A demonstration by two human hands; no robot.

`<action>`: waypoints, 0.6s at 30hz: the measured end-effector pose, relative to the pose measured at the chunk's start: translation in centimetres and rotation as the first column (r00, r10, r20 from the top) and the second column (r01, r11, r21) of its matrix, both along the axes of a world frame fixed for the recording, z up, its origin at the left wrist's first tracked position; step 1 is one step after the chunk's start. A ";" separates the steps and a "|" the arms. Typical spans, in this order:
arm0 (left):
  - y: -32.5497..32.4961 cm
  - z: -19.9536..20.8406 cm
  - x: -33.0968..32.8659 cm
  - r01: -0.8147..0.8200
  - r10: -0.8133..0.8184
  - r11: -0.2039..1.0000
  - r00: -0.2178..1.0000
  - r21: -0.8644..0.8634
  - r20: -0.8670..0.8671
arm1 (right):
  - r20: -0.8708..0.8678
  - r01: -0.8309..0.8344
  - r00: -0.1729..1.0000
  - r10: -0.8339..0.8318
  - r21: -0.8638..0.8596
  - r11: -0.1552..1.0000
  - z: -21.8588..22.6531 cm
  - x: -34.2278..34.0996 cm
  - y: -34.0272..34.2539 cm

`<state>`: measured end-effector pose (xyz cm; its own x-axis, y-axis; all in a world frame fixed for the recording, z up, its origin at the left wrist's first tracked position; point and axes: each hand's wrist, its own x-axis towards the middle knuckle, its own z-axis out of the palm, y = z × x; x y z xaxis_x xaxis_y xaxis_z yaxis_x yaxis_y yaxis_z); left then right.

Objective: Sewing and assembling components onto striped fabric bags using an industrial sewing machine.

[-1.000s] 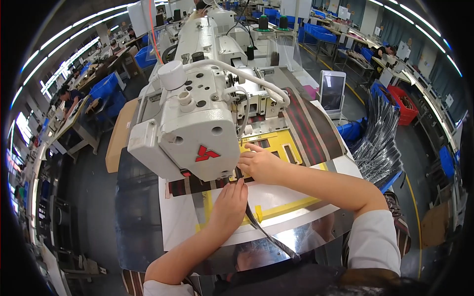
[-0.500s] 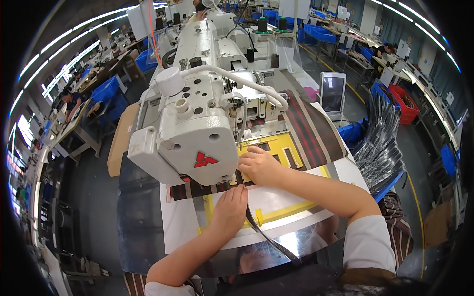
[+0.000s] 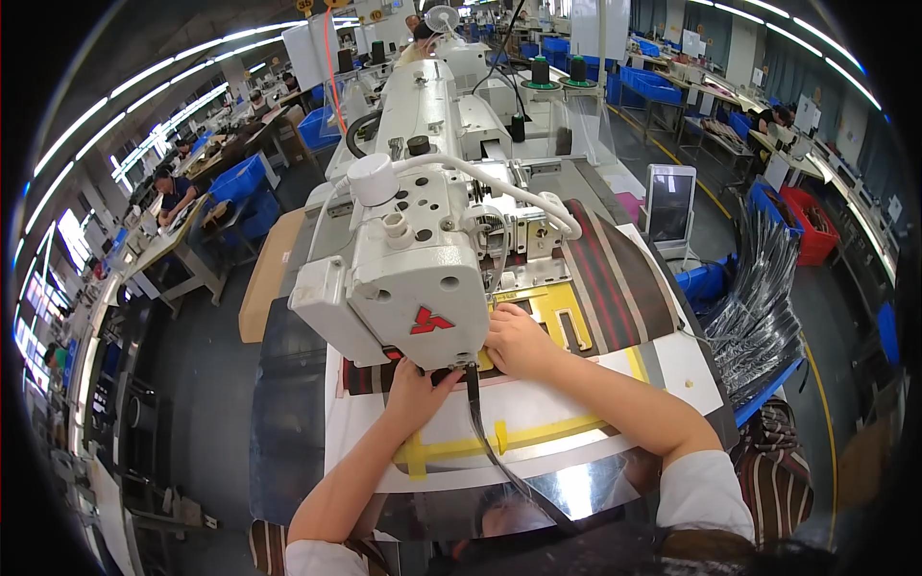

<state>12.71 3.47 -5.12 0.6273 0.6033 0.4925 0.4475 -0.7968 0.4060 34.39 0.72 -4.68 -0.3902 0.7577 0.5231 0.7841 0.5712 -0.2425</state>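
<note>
A long black strap (image 3: 477, 408) runs from the lower edge of the view up beneath the white sewing machine head (image 3: 408, 288). To the left of it is my left hand (image 3: 415, 396), thumb spread toward the strap, fingertips partly hidden under the machine head. My right hand (image 3: 523, 346) rests at the yellow slotted template (image 3: 573, 322), its fingers bent together beside the machine head. What its fingertips hold, if anything, is out of sight. Striped brown and red fabric (image 3: 619, 278) lies around the template and under the machine.
White paper with yellow tape (image 3: 557, 427) covers part of the shiny metal worktop (image 3: 576, 485). At right stand a tablet-like screen (image 3: 668, 206) and a heap of black strips (image 3: 749, 298). Thread cones (image 3: 540, 72) stand behind. Other people (image 3: 173, 192) work at tables farther off.
My left hand has moved from the strap to its left, closer under the machine head, and its thumb has spread. My right hand stays by the template. The whole view has shifted slightly.
</note>
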 end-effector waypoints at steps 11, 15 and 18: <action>-1.1 -0.3 0.3 -0.014 0.015 0.999 0.999 -0.037 0.034 | -0.055 0.002 0.998 0.000 0.033 0.999 -0.3 0.4 0.0; -3.9 1.5 0.5 -0.091 0.086 0.984 0.996 -0.151 -0.040 | -0.049 0.010 0.999 -0.007 0.055 0.998 -0.1 0.1 -0.1; -6.1 2.1 1.2 -0.024 0.021 0.997 0.999 -0.070 -0.045 | -0.032 -0.005 0.999 0.007 0.050 0.999 -0.2 0.3 0.0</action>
<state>13.89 -2.65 -3.03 0.6330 0.6501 0.4203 0.4839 -0.7561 0.4407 34.66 0.70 -4.92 -0.3773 0.7281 0.5722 0.7729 0.5880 -0.2385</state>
